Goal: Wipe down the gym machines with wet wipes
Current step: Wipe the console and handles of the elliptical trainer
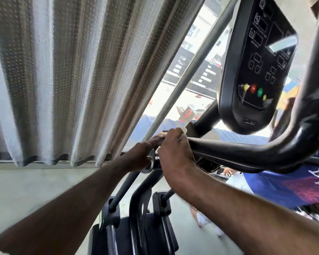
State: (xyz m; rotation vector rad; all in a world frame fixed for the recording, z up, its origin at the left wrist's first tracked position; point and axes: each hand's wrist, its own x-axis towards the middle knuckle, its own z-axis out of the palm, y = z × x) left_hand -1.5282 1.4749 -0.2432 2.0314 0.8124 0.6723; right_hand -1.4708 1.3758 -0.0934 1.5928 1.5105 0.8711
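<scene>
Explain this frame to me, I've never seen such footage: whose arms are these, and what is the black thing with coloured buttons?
This single picture comes from a camera worn on a person's head, looking along both bare arms. The black panel with coloured buttons is the console of a gym machine; the curved black tube below is its handlebar. The right hand wraps around the handlebar's end, with a white wet wipe peeking out past its fingers. The left hand reaches the same spot; its grip is hidden. A pale curtain hangs at left, beside a window.
</scene>
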